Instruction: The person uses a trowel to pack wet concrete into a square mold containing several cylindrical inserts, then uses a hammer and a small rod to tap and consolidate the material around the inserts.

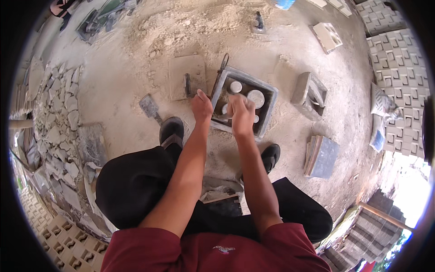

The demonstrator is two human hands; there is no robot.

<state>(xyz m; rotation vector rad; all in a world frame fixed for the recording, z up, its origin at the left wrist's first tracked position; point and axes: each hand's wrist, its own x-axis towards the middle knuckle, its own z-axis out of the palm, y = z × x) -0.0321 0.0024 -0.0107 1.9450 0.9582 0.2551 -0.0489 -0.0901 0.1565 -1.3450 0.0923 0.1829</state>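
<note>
A grey rectangular mould box [271, 117] lies on the dusty ground between my feet, with several pale round discs inside, the largest disc [256, 99] at its right. My left hand [201, 107] is closed at the mould's left wall, thumb upward; whether its fingers grip the wall is hidden. Over the middle of the mould my right hand [241, 110] is closed, knuckles up and slightly blurred. It covers part of the discs, and what it holds, if anything, does not show. A thin metal loop handle [224, 61] sticks up from the mould's far left corner.
Left of the mould lie a square plate with a handle [179, 79] and a flat trowel [148, 106]. Another mould [309, 96] and stacked flat plates [322, 156] are to the right. Broken rubble [59, 113] lines the left; patterned blocks [398, 81] stand stacked far right.
</note>
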